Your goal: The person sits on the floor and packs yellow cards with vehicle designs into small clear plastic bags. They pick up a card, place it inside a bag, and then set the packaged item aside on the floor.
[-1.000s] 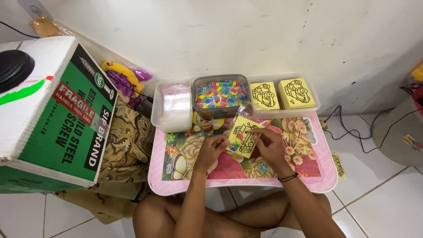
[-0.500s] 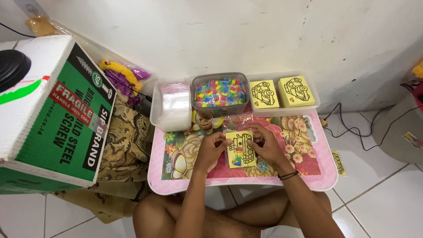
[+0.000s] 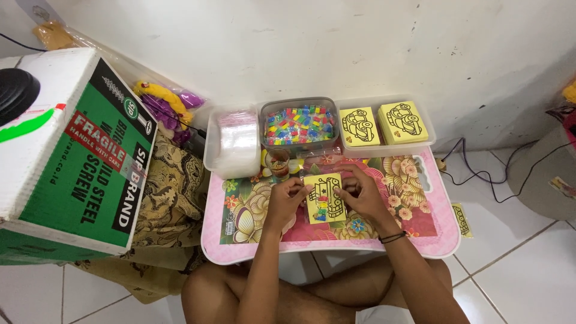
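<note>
Yellow card [image 3: 324, 198] lies flat mid-table [image 3: 240, 243], pinched at opposite edges by left hand [image 3: 287, 198] and right hand [image 3: 359, 193], bare tabletop on either side.

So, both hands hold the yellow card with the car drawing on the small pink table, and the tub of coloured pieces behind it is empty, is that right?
Not quite. The head view shows the tub full of coloured pieces. The rest holds: left hand and right hand hold the yellow card on the pink table.

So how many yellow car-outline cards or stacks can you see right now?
3. One yellow card lies on the pink table, held between the left hand and right hand. Two stacks sit in the clear tray behind. More cards may be hidden within the stacks.
</note>
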